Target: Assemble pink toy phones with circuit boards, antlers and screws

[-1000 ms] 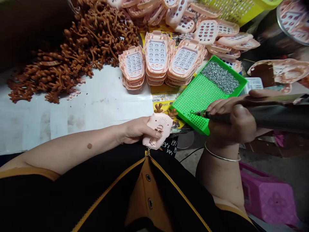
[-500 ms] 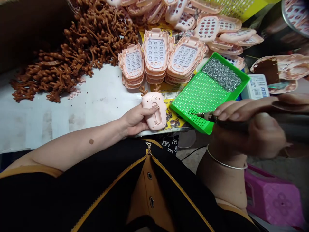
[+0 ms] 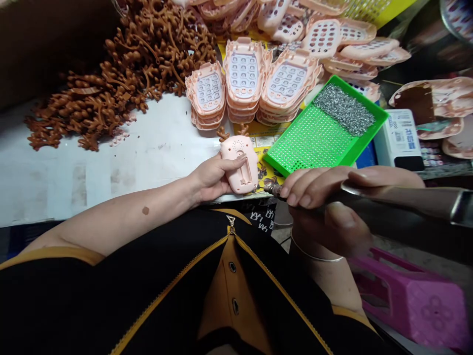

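Note:
My left hand [image 3: 216, 177] is closed around a pink toy phone [image 3: 233, 181] with brown antlers at its top. The back of the toy faces me, showing screw holes, a speaker grille and an uncovered battery slot, with my thumb across it. In my right hand [image 3: 325, 197] is a dark electric screwdriver [image 3: 399, 207], my fingers wrapped round its body. Its bit points left and its tip is at the toy's lower right corner; whether a screw sits on it is too small to tell. A green perforated tray [image 3: 310, 153] holds a heap of silver screws [image 3: 345, 109].
Stacked pink shells with white keypads [image 3: 242, 74] stand behind the toy. Brown antler pieces [image 3: 148, 64] are piled at the back left. More pink shells [image 3: 321, 38] lie behind, and a white box [image 3: 399, 135] stands right of the tray. A purple stool [image 3: 424, 301] is below right.
My right hand has brought the screwdriver left from over the tray to the toy's lower right corner. My left hand keeps its hold on the toy. The whole view has shifted slightly.

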Demonstrator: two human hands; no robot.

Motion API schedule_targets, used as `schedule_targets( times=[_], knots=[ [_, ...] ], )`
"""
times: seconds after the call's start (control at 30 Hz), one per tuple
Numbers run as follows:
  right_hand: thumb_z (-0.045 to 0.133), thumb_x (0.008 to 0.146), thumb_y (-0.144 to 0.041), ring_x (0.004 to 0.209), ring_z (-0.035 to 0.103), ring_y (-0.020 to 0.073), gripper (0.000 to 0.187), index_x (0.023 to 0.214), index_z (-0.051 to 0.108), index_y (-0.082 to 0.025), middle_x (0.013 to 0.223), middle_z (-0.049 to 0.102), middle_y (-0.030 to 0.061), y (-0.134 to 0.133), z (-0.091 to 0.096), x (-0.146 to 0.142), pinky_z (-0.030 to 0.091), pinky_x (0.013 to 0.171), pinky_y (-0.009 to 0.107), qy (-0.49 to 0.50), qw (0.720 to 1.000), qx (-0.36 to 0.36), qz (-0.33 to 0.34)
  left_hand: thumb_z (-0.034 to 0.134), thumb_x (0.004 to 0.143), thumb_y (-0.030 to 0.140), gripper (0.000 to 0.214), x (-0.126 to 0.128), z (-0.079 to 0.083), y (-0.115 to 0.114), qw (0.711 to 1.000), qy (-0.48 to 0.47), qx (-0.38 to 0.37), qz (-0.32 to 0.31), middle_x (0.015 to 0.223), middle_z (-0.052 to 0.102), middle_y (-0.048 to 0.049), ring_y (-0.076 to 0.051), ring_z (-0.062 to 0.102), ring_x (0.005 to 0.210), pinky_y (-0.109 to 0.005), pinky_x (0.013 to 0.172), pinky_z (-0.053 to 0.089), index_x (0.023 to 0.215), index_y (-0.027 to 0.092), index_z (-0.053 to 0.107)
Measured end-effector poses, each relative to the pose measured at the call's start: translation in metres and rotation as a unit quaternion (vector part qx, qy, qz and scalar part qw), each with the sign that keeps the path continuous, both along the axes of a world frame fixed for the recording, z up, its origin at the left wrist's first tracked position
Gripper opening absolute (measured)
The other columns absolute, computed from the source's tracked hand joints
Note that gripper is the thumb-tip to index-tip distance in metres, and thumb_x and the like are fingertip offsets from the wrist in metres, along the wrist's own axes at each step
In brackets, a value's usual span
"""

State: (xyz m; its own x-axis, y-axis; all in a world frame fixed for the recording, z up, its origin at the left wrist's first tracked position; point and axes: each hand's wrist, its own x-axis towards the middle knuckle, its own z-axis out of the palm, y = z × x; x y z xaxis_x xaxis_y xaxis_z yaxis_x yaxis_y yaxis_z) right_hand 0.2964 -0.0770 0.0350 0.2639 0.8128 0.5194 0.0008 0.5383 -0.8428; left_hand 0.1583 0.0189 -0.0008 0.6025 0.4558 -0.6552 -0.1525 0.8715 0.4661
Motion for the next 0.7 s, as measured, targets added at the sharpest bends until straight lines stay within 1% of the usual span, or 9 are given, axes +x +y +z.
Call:
schedule_targets(
  times=[0.1, 0.23, 0.33, 0.4, 0.53, 0.6, 0.67, 0.7],
  knots=[
    [0.064, 0.084, -0.038, 0.045, 0.048, 0.0130, 0.027, 0.064, 0.054, -0.023, 0.052, 0.047, -0.0038, 0.004, -0.005, -0.002, 0.043, 0.045, 0.030, -0.001, 1.000, 0.004, -0.001, 0.065, 0.084, 0.012, 0.027, 0.000, 0.000, 0.000, 1.000, -0.002, 0.001, -0.004, 0.093, 0.073, -0.0092, -0.026, 0.071, 0.091, -0.059, 0.096, 0.051, 0.110, 0.016, 0.061],
    [0.072, 0.080, -0.035, 0.044, 0.051, 0.0114, 0.022, 0.068, 0.057, -0.023, 0.052, 0.050, -0.0055, 0.008, -0.014, -0.001, 0.046, 0.047, 0.030, 0.032, 0.999, -0.001, 0.004, 0.066, 0.086, 0.015, 0.027, 0.001, 0.000, 0.000, 1.000, 0.010, 0.008, -0.020, 0.094, 0.072, -0.0093, -0.024, 0.071, 0.086, -0.059, 0.093, 0.051, 0.112, 0.017, 0.059],
    [0.075, 0.077, -0.031, 0.044, 0.055, 0.0116, 0.017, 0.073, 0.060, -0.025, 0.055, 0.056, -0.0063, 0.013, -0.019, 0.001, 0.049, 0.045, 0.030, 0.028, 0.999, -0.011, 0.041, 0.064, 0.087, 0.016, 0.025, 0.001, 0.001, 0.001, 0.999, 0.018, 0.011, -0.034, 0.093, 0.072, -0.0094, -0.023, 0.070, 0.083, -0.060, 0.091, 0.052, 0.112, 0.017, 0.059],
    [0.076, 0.075, -0.027, 0.041, 0.054, 0.0109, 0.015, 0.077, 0.061, -0.027, 0.055, 0.057, -0.0078, 0.017, -0.020, 0.001, 0.049, 0.042, 0.028, 0.032, 0.997, 0.002, 0.068, 0.064, 0.087, 0.015, 0.024, 0.001, 0.002, 0.002, 0.999, 0.019, 0.012, -0.037, 0.093, 0.071, -0.0091, -0.022, 0.070, 0.081, -0.060, 0.091, 0.052, 0.110, 0.017, 0.059],
    [0.073, 0.073, -0.017, 0.042, 0.055, 0.0117, 0.016, 0.082, 0.064, -0.025, 0.057, 0.059, -0.0065, 0.017, -0.017, -0.003, 0.049, 0.040, 0.028, 0.064, 0.994, 0.027, 0.086, 0.065, 0.085, 0.014, 0.025, 0.001, 0.002, 0.003, 0.999, 0.022, 0.012, -0.039, 0.092, 0.071, -0.0079, -0.022, 0.070, 0.079, -0.062, 0.091, 0.052, 0.109, 0.017, 0.059],
    [0.072, 0.073, -0.016, 0.043, 0.056, 0.0127, 0.016, 0.085, 0.065, -0.025, 0.056, 0.059, -0.0055, 0.012, -0.011, -0.001, 0.049, 0.041, 0.030, 0.070, 0.994, 0.024, 0.077, 0.066, 0.084, 0.013, 0.027, 0.002, 0.001, 0.003, 0.999, 0.025, 0.010, -0.036, 0.093, 0.071, -0.0082, -0.024, 0.071, 0.081, -0.062, 0.091, 0.052, 0.110, 0.018, 0.059],
    [0.072, 0.075, -0.023, 0.041, 0.054, 0.0132, 0.010, 0.080, 0.064, -0.025, 0.052, 0.056, -0.0056, 0.006, -0.004, 0.006, 0.048, 0.041, 0.030, 0.057, 0.997, 0.011, 0.057, 0.066, 0.084, 0.012, 0.028, 0.002, 0.001, 0.004, 0.999, 0.027, 0.005, -0.034, 0.094, 0.072, -0.0094, -0.025, 0.071, 0.086, -0.062, 0.092, 0.051, 0.111, 0.018, 0.060],
    [0.073, 0.075, -0.030, 0.040, 0.053, 0.0134, 0.012, 0.074, 0.062, -0.026, 0.049, 0.053, -0.0059, 0.003, 0.000, 0.012, 0.047, 0.041, 0.031, 0.047, 0.998, -0.019, 0.038, 0.066, 0.084, 0.012, 0.029, 0.002, 0.002, 0.004, 0.999, 0.027, 0.002, -0.033, 0.094, 0.072, -0.0101, -0.026, 0.071, 0.088, -0.062, 0.093, 0.051, 0.112, 0.017, 0.060]
  ],
)
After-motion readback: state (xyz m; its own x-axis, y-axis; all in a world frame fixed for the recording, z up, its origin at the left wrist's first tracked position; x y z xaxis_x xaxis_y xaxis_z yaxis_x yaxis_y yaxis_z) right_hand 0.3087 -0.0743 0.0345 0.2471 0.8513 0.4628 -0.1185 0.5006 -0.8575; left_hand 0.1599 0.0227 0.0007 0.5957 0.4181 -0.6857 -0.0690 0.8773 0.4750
